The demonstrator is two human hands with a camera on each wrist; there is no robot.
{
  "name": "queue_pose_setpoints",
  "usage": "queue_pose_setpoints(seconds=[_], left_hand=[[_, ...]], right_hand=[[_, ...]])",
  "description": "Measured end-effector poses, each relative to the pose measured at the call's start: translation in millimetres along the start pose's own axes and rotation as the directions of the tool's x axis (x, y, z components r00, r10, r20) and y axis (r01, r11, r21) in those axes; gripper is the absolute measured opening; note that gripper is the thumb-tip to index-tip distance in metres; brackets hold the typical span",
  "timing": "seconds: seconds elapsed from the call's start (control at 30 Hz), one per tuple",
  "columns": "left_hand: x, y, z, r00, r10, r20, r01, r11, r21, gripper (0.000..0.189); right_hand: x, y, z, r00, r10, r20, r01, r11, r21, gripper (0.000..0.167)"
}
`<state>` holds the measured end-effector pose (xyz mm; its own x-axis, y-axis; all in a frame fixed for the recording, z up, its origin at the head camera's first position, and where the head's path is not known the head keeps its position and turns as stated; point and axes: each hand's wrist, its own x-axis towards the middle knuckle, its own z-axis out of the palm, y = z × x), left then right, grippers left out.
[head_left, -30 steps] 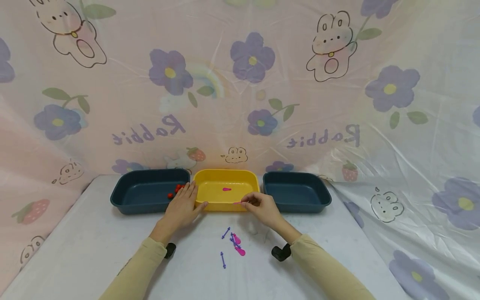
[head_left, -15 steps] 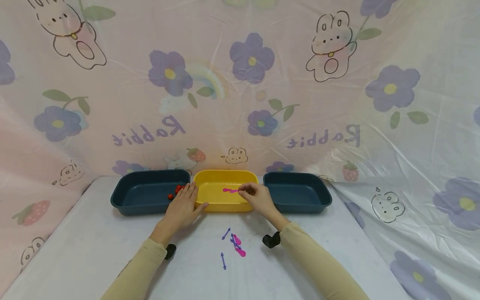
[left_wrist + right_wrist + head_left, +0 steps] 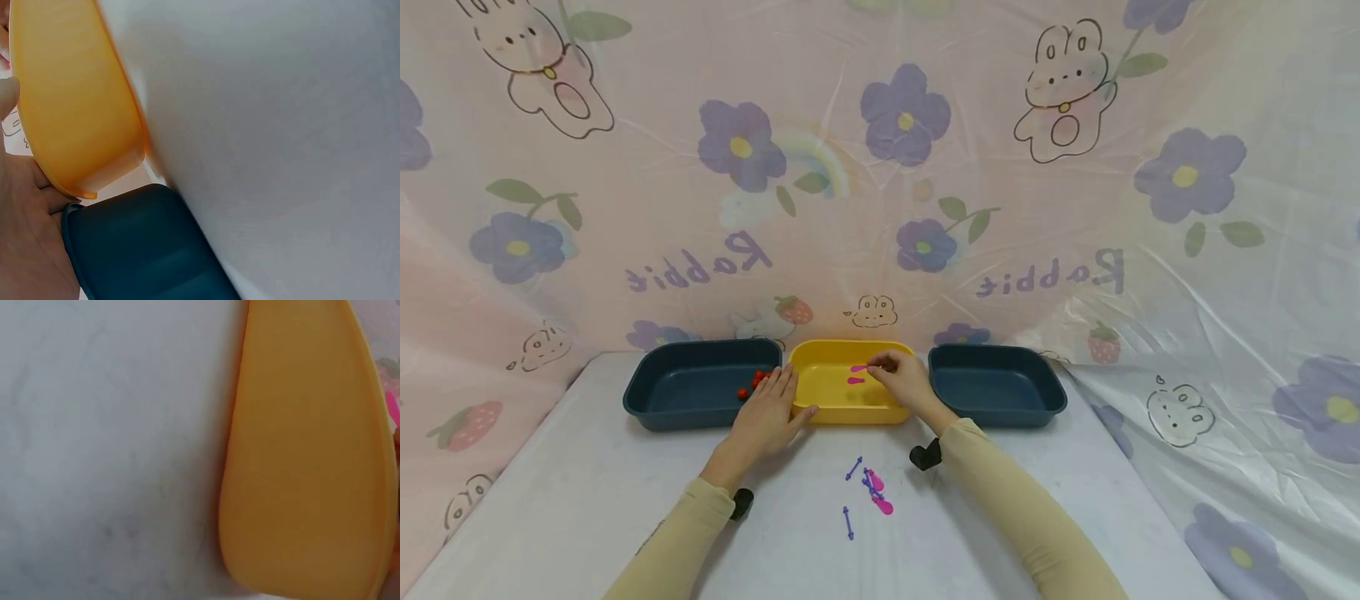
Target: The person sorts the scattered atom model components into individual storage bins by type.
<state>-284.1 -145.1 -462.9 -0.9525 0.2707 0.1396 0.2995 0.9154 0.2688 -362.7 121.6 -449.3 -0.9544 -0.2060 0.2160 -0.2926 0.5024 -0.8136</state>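
Observation:
My right hand (image 3: 907,385) pinches a small pink spoon-shaped piece (image 3: 858,367) over the yellow tray (image 3: 850,414). Another pink spoon-shaped piece (image 3: 854,381) lies on that tray's floor, just nearer than the held one. In the right wrist view the yellow tray's outer wall (image 3: 306,456) hides most of the hand, and a bit of pink (image 3: 392,407) shows past the rim. My left hand (image 3: 765,417), fingers straight, rests across the adjoining rims of the yellow tray and the left dark blue tray (image 3: 688,418). Its palm (image 3: 28,231) is beside both rims in the left wrist view.
Small red balls (image 3: 758,380) sit in the left blue tray, partly behind my fingers. A second dark blue tray (image 3: 1000,416) stands at right. Purple knobbed rods (image 3: 848,522) and more pink pieces (image 3: 883,506) lie on the white tabletop (image 3: 775,542) in front. A patterned curtain (image 3: 820,250) hangs behind.
My right hand has moved from the yellow tray's front rim inward and slightly left, carrying the pink spoon-shaped piece past the one lying there. My left hand stays in place.

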Motion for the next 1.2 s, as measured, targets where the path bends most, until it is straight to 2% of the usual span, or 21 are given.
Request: queue_pose_setpoints(seconds=[0.3,0.47,0.63,1.0,1.2], left_hand=[[1.0,-0.1,2.2,1.0,-0.003,0.001,0.003,1.0,0.015,0.085],[1.5,0.1,2.3,1.0,-0.001,0.008,0.0,1.0,0.012,0.085],[1.6,1.0,1.1,1.0,0.002,0.007,-0.002,1.0,0.012,0.085],[-0.5,3.4,-5.6,1.0,-0.005,0.006,0.005,1.0,0.002,0.085],[-0.8,1.0,-2.7,1.0,0.0,0.012,0.0,1.0,0.008,0.085]], right_hand=[[13.3,-3,5,1.0,-0.026,-0.013,0.025,0.998,-0.063,0.01],[16.1,-3,6,0.999,-0.033,0.001,0.033,0.998,-0.045,0.01],[15.8,-3,5,0.999,-0.041,0.015,0.041,0.999,-0.028,0.01],[14.4,-6,4,1.0,-0.005,0.007,0.005,0.999,-0.036,0.011],[7.9,-5,2,1.0,-0.013,0.006,0.013,0.999,-0.044,0.011]])
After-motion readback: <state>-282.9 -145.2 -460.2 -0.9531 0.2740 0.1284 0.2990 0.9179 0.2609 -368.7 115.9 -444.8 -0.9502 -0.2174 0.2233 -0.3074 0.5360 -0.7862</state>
